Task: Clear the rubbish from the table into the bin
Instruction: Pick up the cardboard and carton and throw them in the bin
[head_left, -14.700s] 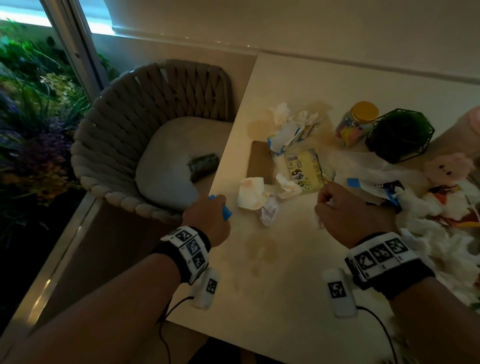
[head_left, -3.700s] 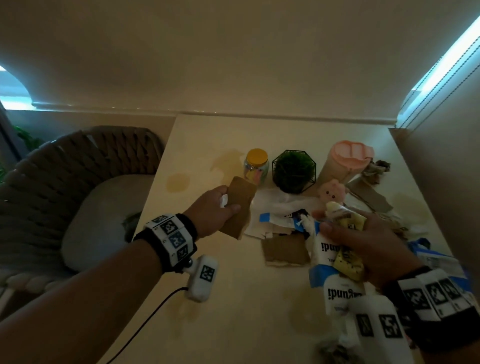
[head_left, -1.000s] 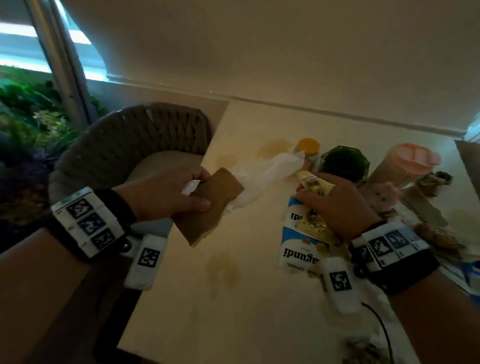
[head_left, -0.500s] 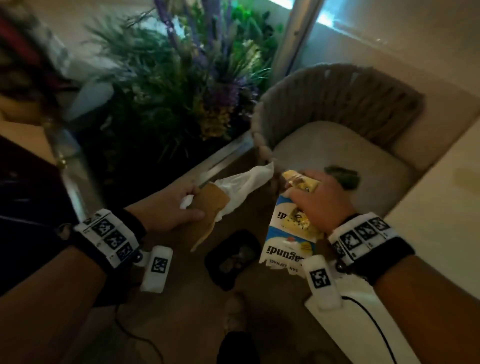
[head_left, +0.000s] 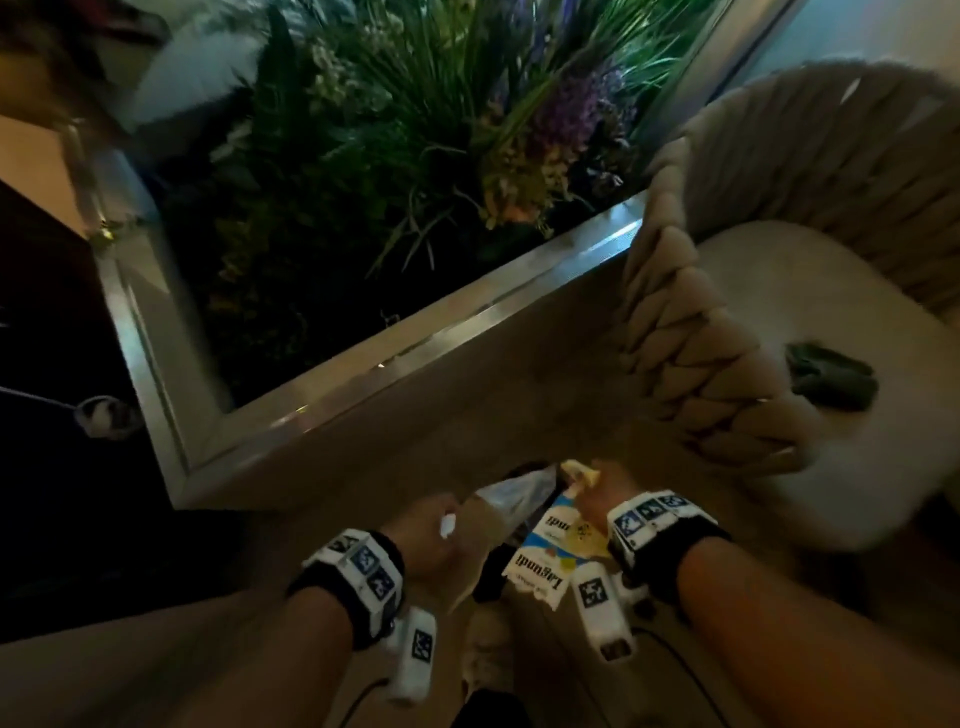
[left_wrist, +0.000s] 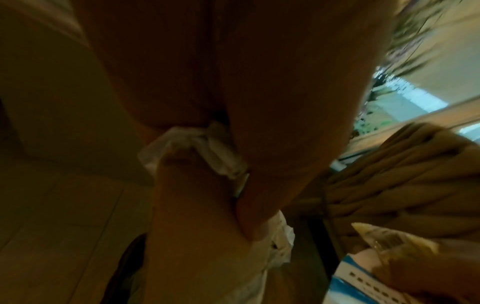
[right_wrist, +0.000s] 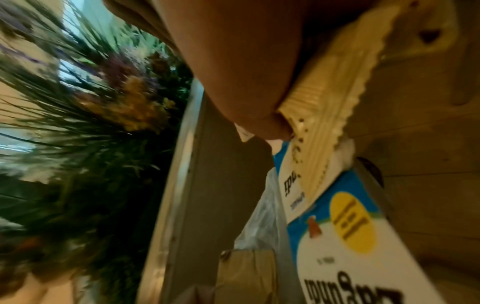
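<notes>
My left hand (head_left: 431, 535) grips a brown cardboard piece (head_left: 478, 551) together with a crumpled white plastic bag (head_left: 514, 493). In the left wrist view the bag's white folds (left_wrist: 205, 152) bunch between thumb and fingers. My right hand (head_left: 602, 493) holds a blue-and-white packet (head_left: 540, 561) and a yellow wrapper (head_left: 579, 473); the right wrist view shows the wrapper (right_wrist: 327, 115) lying against the packet (right_wrist: 350, 236). Both hands hang low over the floor. A dark bin (head_left: 491, 577) shows beneath them, mostly hidden by the rubbish.
A woven chair (head_left: 701, 338) stands at the right, with a dark green object (head_left: 831, 374) on its cushion. A metal-framed planter (head_left: 415, 332) full of plants runs along the far side of the floor. My foot (head_left: 488, 660) is just below the hands.
My view has swung from the table down to the floor. Both hands have dropped lower and closer together over the dark bin, each with the same rubbish in it.
</notes>
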